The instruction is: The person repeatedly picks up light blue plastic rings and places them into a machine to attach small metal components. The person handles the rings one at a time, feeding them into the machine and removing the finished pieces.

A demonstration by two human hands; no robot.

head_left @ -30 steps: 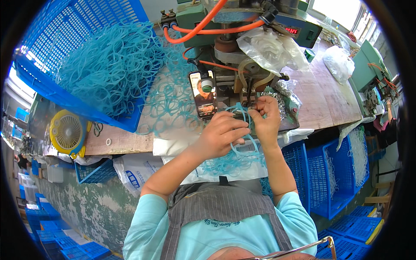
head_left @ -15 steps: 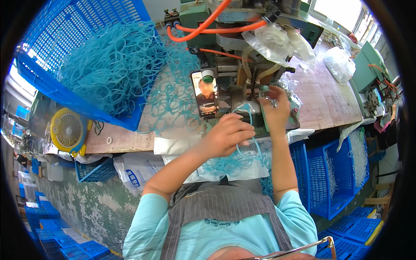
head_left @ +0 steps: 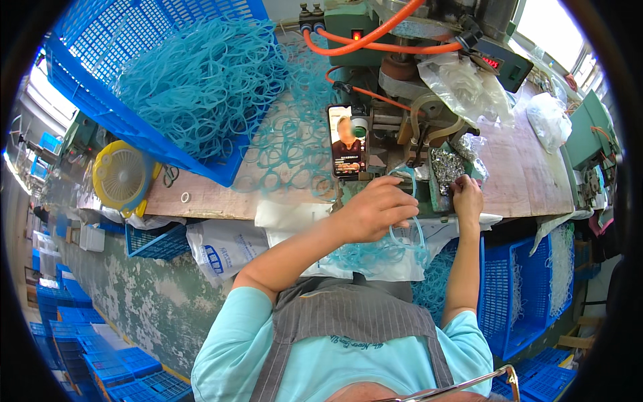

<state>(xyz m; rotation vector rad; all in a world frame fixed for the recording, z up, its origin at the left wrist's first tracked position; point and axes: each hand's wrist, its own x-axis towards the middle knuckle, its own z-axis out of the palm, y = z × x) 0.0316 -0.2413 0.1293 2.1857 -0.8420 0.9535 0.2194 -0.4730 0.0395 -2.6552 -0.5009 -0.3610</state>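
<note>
The left hand (head_left: 376, 209) is curled, knuckles up, its fingers closed around a thin translucent blue rubber ring (head_left: 406, 231) that loops down below the palm. The ring hangs just above a loose heap of the same blue rings (head_left: 375, 258) lying on a white plastic sheet (head_left: 288, 221) at the near edge of the wooden workbench (head_left: 516, 174). The right hand (head_left: 467, 194) sits a little further out, fingertips bent down at the rim of a small green tray of shiny metal clips (head_left: 447, 167); whether it has pinched a clip or only touches the pile is hard to tell, as the fingers hide the contact.

Just beyond both hands stands a green bench machine (head_left: 402, 74) with orange hoses (head_left: 375, 37) curving across its top. A smartphone with a lit screen (head_left: 346, 141) is propped upright against the machine's front, just left of the left hand. More blue rings are scattered on the bench to the left, and further left a large blue plastic crate (head_left: 100, 100) is tilted and piled with them. A small yellow fan (head_left: 122, 177) sits at the bench's left end. Below the bench on the right stands a blue mesh basket (head_left: 529, 295).
</note>
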